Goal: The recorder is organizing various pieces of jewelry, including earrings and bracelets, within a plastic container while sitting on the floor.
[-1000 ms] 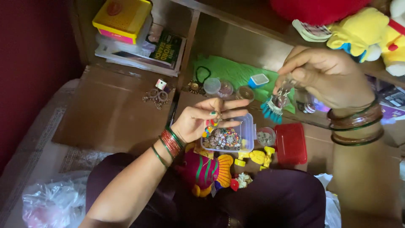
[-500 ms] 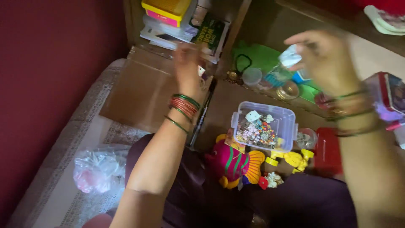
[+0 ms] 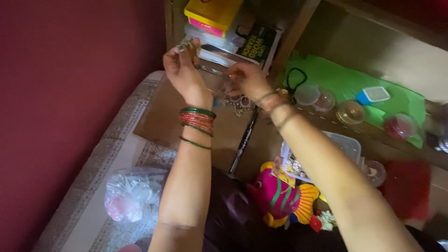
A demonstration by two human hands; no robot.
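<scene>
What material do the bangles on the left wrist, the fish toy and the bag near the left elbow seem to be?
The bangles look like glass or plastic: thin, glossy red and green rings. The fish toy seems hard painted plastic, with bright smooth stripes. The bag is thin clear plastic film, crinkled and shiny.

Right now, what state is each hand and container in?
left hand: raised, pinching a small metal piece
right hand: raised, fingers curled; contents unclear
clear plastic box: open, small items inside
small round jars: lidded
plastic bag: crumpled, lying flat
</scene>
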